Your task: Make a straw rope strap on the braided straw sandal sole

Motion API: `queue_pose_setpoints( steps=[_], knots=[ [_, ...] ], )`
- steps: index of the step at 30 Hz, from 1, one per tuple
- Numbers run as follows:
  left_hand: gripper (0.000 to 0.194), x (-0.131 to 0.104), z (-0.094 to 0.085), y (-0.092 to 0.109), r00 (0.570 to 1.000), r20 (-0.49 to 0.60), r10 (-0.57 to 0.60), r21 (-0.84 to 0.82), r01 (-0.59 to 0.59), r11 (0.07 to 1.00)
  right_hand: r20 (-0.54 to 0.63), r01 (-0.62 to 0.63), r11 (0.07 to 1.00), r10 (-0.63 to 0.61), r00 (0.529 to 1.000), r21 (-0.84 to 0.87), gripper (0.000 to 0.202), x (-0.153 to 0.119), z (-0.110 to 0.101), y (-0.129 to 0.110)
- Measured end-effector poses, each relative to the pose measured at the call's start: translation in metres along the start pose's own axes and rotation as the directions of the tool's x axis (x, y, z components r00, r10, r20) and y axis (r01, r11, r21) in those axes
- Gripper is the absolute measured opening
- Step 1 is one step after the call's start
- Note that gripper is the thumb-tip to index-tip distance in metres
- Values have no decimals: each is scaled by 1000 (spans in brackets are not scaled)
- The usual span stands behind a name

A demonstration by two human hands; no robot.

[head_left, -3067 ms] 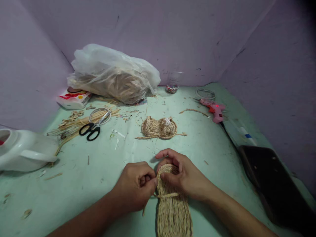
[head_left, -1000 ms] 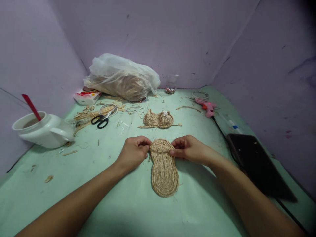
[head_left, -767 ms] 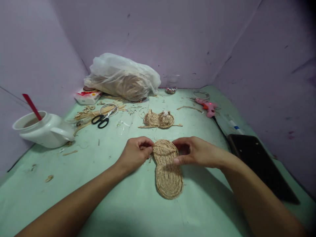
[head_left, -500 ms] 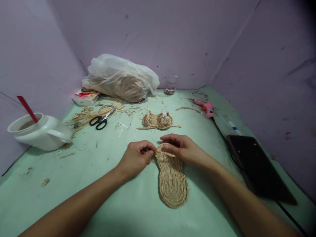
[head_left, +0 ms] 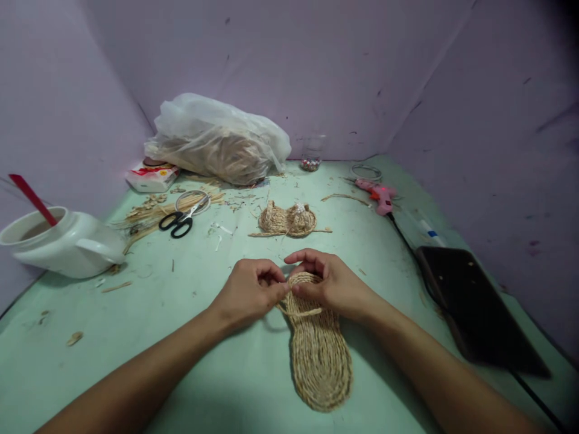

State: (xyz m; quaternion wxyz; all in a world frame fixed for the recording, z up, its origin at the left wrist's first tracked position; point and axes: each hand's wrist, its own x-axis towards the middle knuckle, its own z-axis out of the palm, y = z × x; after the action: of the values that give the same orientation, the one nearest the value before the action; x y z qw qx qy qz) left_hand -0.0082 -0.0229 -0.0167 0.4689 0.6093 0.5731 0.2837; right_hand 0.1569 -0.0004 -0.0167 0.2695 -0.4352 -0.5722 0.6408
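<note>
A braided straw sole (head_left: 320,361), shaped like a slipper, lies on the green table in front of me with its rounded end towards me. My right hand (head_left: 337,283) grips its far end, thumb on top. At the sole's far left edge, my left hand (head_left: 253,289) is closed in a pinch, its fingertips close to my right thumb. A loose length of straw cord (head_left: 304,313) comes out below the left fingertips and crosses the sole. What exactly the left fingertips hold is partly hidden. Beyond my hands rests a second woven slipper piece (head_left: 287,219) with a strap and white beads.
Black-handled scissors (head_left: 181,223) lie left among straw strands. A white pot (head_left: 67,244) stands at far left. A plastic bag (head_left: 221,141) and a bead jar (head_left: 311,158) are at the back. Right are a pink glue gun (head_left: 380,196) and a dark tablet-like slab (head_left: 474,307).
The sole has slid slightly towards me. The loose cord now sits lower across it, and my right hand has shifted left so that the two hands are closer together.
</note>
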Motion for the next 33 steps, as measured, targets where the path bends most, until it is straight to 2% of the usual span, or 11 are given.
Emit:
queue_pose_setpoints(
  steps=[4, 9, 22, 25, 28, 33],
  knots=[
    [11, 0, -3, 5, 997, 72, -18, 91, 12, 996, -30, 19, 992, -23, 999, -126, 40, -1, 4, 4],
    [12, 1, -4, 9, 992, 120, -39, 166, 19, 986, -29, 21, 986, -27, 999, -164, 42, -2, 4, 5],
    [17, 2, -1, 8, 995, 101, -9, 320, -24, 947, -5, 60, 983, -62, 998, -173, 37, 0, 8, 9],
    [14, 2, 2, 7, 997, 59, -43, 305, 23, 952, -11, 71, 983, -74, 997, -171, 35, 0, 8, 11],
    [12, 1, 4, 7, 996, 30, -81, 229, 72, 971, 8, 63, 993, -63, 998, -97, 33, 0, 7, 11],
    [10, 1, 0, 7, 991, 77, -106, 96, 98, 991, 68, 60, 998, -60, 996, 13, 33, 1, 5, 10]
  ],
)
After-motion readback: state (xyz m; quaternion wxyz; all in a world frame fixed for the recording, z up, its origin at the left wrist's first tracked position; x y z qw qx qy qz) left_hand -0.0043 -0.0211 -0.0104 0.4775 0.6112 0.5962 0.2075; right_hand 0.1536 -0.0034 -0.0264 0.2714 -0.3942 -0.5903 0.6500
